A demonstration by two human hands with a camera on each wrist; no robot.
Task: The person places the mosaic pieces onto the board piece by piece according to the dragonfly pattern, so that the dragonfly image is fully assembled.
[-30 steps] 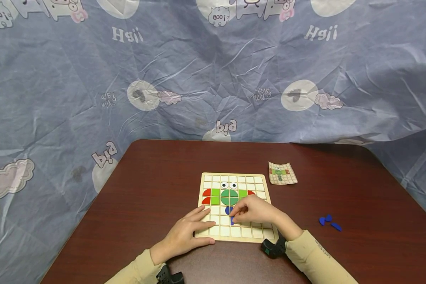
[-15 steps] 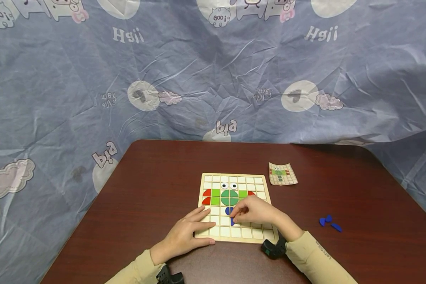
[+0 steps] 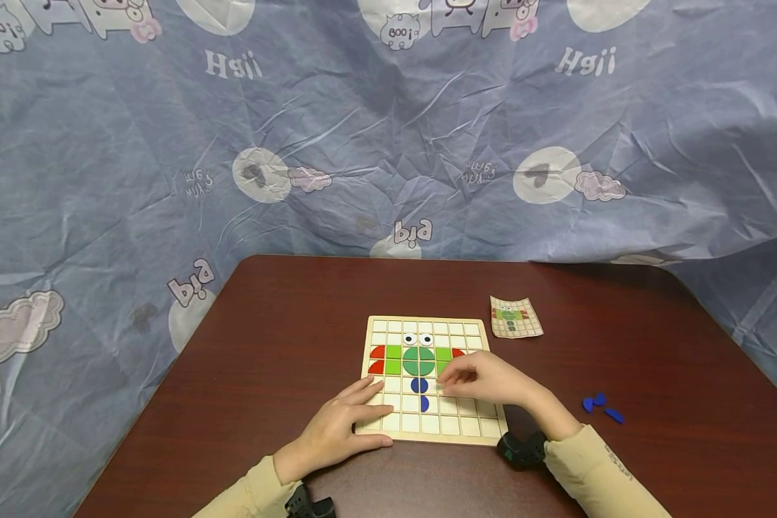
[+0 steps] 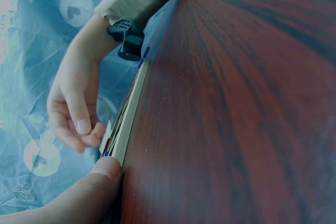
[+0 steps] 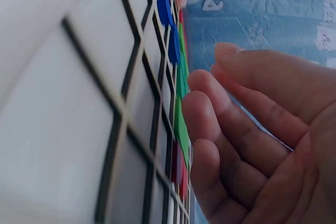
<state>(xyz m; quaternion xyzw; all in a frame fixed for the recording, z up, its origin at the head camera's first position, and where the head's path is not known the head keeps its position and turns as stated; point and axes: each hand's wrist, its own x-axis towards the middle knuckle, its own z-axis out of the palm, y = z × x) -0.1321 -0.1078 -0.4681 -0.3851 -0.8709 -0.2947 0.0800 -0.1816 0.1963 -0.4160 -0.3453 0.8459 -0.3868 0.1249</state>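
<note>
A wooden grid board (image 3: 411,424) lies on the table, bearing flat coloured pieces: eye pieces (image 3: 417,338), a green circle (image 3: 418,361), light green squares (image 3: 393,360) and red quarter pieces (image 3: 377,360). Below the green circle sit a round pair of blue pieces (image 3: 419,385) and a single blue half-round piece (image 3: 424,403). My left hand (image 3: 344,419) rests on the board's left edge with fingers spread. Just right of the blue pieces, my right hand (image 3: 482,378) hovers over the board, fingers loosely bent and holding nothing; the right wrist view shows bare fingertips (image 5: 202,111).
Several loose blue pieces (image 3: 601,406) lie on the table to the right. A small pattern card (image 3: 516,318), printed with a similar figure, lies beyond the board's right corner. A printed cloth (image 3: 388,144) hangs behind the table (image 3: 285,324).
My right hand has let go of the lower blue half-round piece and moved up and right, uncovering the blue pieces. My left hand has stayed in place.
</note>
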